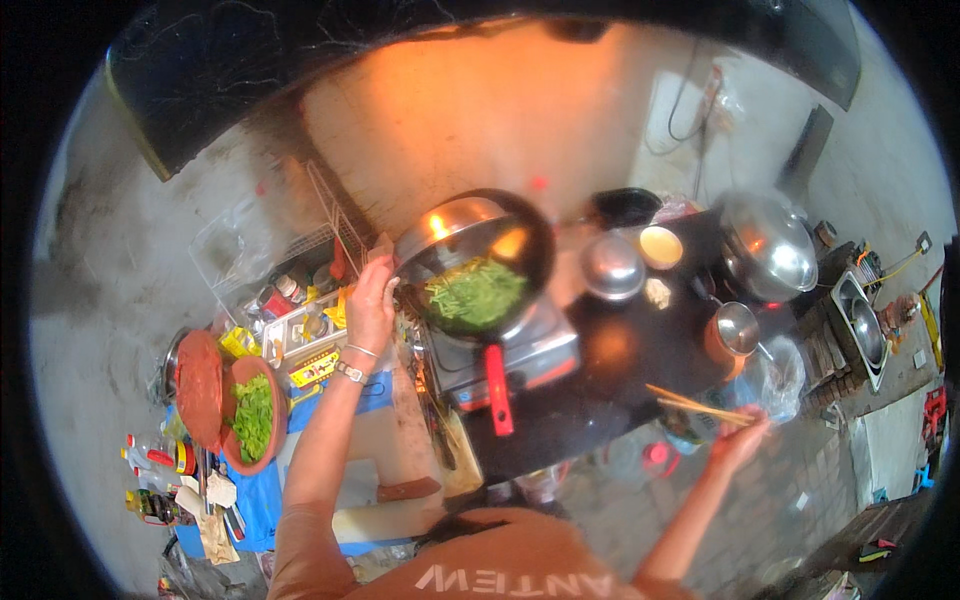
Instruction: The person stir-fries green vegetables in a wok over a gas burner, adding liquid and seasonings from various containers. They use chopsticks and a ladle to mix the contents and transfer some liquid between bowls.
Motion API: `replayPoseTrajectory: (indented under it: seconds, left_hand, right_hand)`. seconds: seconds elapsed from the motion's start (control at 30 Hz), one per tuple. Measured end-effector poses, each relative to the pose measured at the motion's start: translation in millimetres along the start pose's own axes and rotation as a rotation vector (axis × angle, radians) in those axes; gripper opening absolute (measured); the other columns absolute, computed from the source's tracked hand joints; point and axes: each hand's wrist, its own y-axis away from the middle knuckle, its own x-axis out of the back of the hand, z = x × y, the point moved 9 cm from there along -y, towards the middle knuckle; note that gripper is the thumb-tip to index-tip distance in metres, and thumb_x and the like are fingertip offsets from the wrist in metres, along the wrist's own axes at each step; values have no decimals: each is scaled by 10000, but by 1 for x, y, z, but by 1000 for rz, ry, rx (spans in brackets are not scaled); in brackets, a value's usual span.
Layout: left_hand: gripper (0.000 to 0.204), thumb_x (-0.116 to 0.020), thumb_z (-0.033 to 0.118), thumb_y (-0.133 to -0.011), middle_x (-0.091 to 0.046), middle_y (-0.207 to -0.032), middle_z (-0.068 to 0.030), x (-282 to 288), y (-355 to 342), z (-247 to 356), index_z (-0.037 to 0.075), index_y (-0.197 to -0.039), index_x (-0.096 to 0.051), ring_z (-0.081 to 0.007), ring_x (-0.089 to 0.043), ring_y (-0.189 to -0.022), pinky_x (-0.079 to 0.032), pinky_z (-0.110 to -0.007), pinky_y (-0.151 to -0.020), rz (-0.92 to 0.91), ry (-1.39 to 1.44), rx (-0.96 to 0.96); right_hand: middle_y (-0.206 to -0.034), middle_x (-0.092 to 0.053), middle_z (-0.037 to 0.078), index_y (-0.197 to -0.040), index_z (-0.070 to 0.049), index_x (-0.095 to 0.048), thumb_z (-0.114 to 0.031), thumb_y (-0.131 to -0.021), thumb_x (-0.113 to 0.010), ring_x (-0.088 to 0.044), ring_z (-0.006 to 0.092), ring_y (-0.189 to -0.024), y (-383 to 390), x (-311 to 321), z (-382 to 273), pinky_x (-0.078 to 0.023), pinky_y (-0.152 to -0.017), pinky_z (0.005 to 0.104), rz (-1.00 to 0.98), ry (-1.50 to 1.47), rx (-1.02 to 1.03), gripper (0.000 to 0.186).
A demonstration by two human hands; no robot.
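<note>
A dark wok (541, 262) with a red handle stands on a gas stove (545, 350). Chopped green vegetables (478, 295) lie inside it. At the wok's left rim, my left hand (375, 290) is closed on the edge of a shiny steel bowl (462, 212), tilted over the wok's far side; its fingers are partly hidden. To the right, away from the stove, my right hand (742, 435) grips a pair of chopsticks (700, 407) pointing left over the counter's front edge.
On the black counter (610, 405) sit an upturned metal bowl (613, 268), a cream-coloured bowl (661, 247), a large steel pot (768, 250) and an orange pot (722, 345). Leafy greens fill a clay-coloured basin (275, 450) at the left. A dark hood (220, 80) overhangs the stove.
</note>
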Motion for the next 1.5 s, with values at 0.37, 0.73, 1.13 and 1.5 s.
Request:
replayPoseTrajectory:
  seconds: [0.37, 0.73, 1.13, 1.5]
  left_hand:
    - [142, -553, -29, -765, -569, -1025, -140, 18, -13, 11, -11, -905, -537, -305, -580, -870, -475, -321, -720, -5, -33, -66]
    - [171, -558, -26, -757, -574, -1011, -128, 26, -15, 6, 5, -925, -548, -307, -579, -873, -476, -338, -723, 6, -40, -80]
    - [82, -541, 48, -779, -561, -1052, -106, 31, -15, 5, 40, -855, -510, -320, -583, -807, -485, -374, -640, 33, -73, -123]
    - [162, -547, 3, -759, -567, -1028, -85, 14, -4, 5, 41, -917, -544, -305, -586, -799, -481, -353, -647, -35, -73, -65]
  right_hand:
    - [-533, -386, -6, -721, -69, -468, -326, -891, -385, -295, 74, -390, 14, -6, 7, -213, -326, 206, 8, -7, 2, 319]
    - [-639, -486, 48, -812, -23, -516, -294, -899, -451, -459, 125, -487, 62, -98, 40, -383, -404, 251, -233, -11, -107, 292]
    - [-784, -589, 126, -908, 43, -559, -178, -897, -477, -627, 217, -639, 152, -199, 81, -544, -561, 303, -606, 231, -80, 236]
    - [-788, -543, 154, -845, 27, -587, -66, -813, -564, -584, 250, -647, 287, -336, 135, -479, -553, 288, -1140, 520, 660, 101]
